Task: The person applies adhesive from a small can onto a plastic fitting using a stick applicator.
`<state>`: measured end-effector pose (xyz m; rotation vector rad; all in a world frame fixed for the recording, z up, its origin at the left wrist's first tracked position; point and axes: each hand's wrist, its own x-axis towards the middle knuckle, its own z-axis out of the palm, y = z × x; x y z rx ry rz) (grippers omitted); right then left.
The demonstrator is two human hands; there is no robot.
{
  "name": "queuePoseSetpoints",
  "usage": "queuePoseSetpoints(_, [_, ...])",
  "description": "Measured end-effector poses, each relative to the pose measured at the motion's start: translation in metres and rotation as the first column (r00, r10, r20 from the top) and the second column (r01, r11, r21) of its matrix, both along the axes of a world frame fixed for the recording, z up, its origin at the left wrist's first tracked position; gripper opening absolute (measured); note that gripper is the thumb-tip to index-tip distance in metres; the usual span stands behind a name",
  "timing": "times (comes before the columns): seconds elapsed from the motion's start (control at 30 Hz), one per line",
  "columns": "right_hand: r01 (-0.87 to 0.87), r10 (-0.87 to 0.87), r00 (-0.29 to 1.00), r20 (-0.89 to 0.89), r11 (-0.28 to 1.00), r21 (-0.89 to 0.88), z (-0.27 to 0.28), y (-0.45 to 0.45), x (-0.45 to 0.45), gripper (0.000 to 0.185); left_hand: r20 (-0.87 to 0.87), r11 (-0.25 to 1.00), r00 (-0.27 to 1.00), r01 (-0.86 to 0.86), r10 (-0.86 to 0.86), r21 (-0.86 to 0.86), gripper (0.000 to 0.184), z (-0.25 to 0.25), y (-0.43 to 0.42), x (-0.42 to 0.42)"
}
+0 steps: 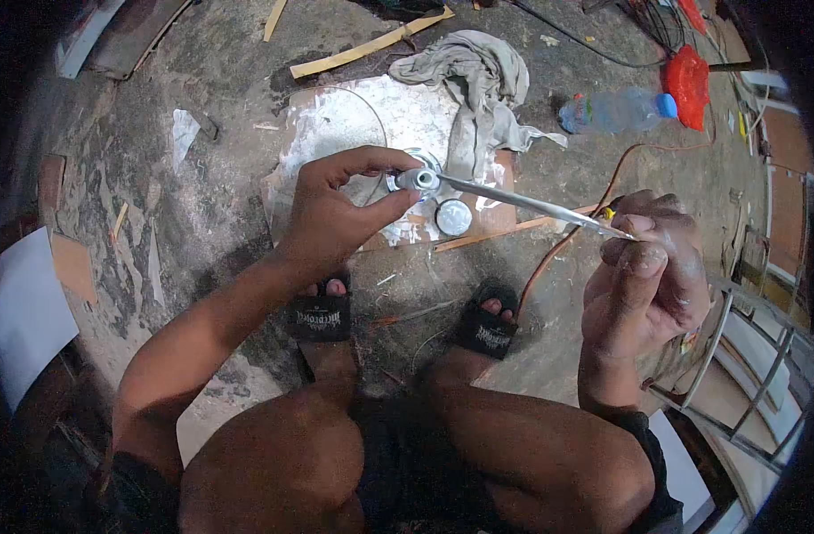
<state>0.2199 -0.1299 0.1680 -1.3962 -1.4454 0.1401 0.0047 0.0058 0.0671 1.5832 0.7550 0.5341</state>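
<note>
My left hand [358, 191] pinches a small pale tube-like piece [422, 180] between thumb and forefinger; its round hole faces me. In my right hand [647, 258] is a long, thin, whitish stick [531, 206], gripped near one end between thumb and fingers. The stick's far end reaches the rim of the tube-like piece; whether it touches I cannot tell. Just below that piece sits a small round white-topped container [453, 217]. Part of another round, shiny object shows behind the piece, mostly hidden. Under them lies a white-smeared board [336, 120].
A crumpled grey cloth [474, 76] lies across the board's upper right. Farther right are a clear plastic bottle [613, 111] with a blue cap, a red plastic bag [687, 87] and an orange cord [616, 178]. A metal frame [736, 374] stands at the right.
</note>
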Motion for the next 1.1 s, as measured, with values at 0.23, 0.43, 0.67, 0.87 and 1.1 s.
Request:
queuePoseSetpoints(0.23, [0.023,-0.023,1.0,0.002,1.0,0.018,-0.002,0.001,0.0,0.025,0.026,1.0,1.0,0.003,-0.003,-0.007,0.024,-0.002,0.0,-0.001])
queuePoseSetpoints(0.43, [0.022,-0.02,0.998,-0.058,1.0,0.02,-0.008,-0.001,0.001,0.008,0.026,1.0,1.0,-0.013,0.013,0.001,0.024,-0.006,-0.001,-0.001])
queuePoseSetpoints(0.67, [0.133,-0.139,0.981,-0.138,0.99,-0.058,-0.03,0.002,-0.003,0.005,-0.021,1.0,1.0,-0.011,0.012,0.021,0.023,0.002,0.0,-0.004])
queuePoseSetpoints(0.87, [0.211,-0.222,0.974,-0.049,0.962,-0.174,-0.082,0.018,0.006,0.003,-0.052,0.999,0.998,-0.032,0.033,0.034,0.025,-0.008,0.002,-0.01])
queuePoseSetpoints(1.1, [0.141,-0.151,0.989,-0.01,0.947,-0.288,-0.14,0.024,-0.004,0.006,-0.07,0.995,0.995,-0.066,0.071,0.081,0.026,-0.012,0.003,-0.015])
